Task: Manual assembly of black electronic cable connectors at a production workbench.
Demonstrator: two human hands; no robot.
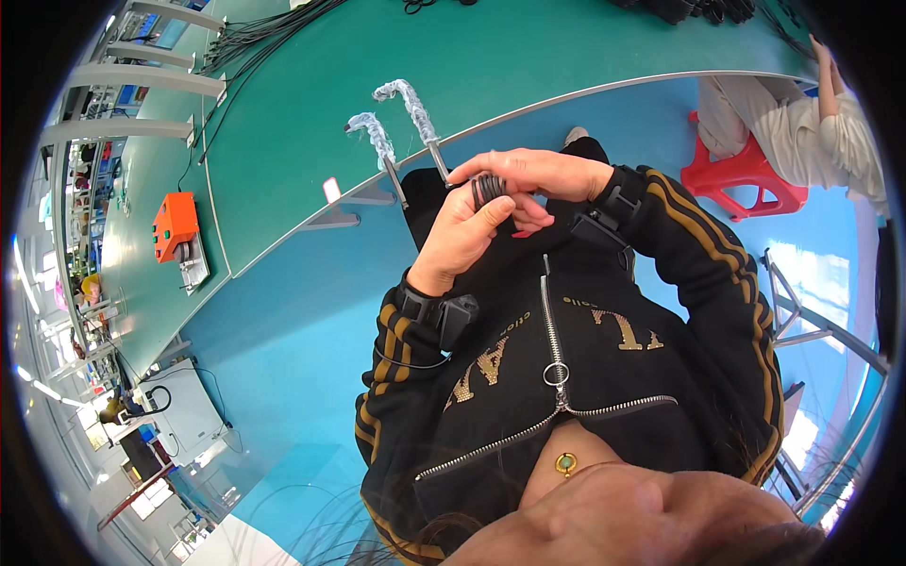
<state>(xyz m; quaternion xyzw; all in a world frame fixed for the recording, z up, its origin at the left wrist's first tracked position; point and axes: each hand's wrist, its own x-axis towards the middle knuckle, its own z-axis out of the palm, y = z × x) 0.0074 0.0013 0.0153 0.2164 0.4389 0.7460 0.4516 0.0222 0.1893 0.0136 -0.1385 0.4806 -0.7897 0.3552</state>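
Note:
A small coil of black cable [488,190] is held between my two hands, in front of my jacket at the table's edge. My left hand [464,234] is closed on it from the near left, its thumb lying along the coil. From the right, my right hand [543,175] curls over it, index finger reaching left across the top. That fingertip is close to the lower end of a metal rod [434,156] with a bent, plastic-wrapped top [411,104]; whether they touch I cannot tell. A second wrapped rod [374,137] stands just left of it.
The green table [293,123] curves along the far side. On it are an orange box-shaped device [175,226], long black cables [269,42] and more dark bundles [722,9]. At right a co-worker [783,127] sits on a red stool [746,179].

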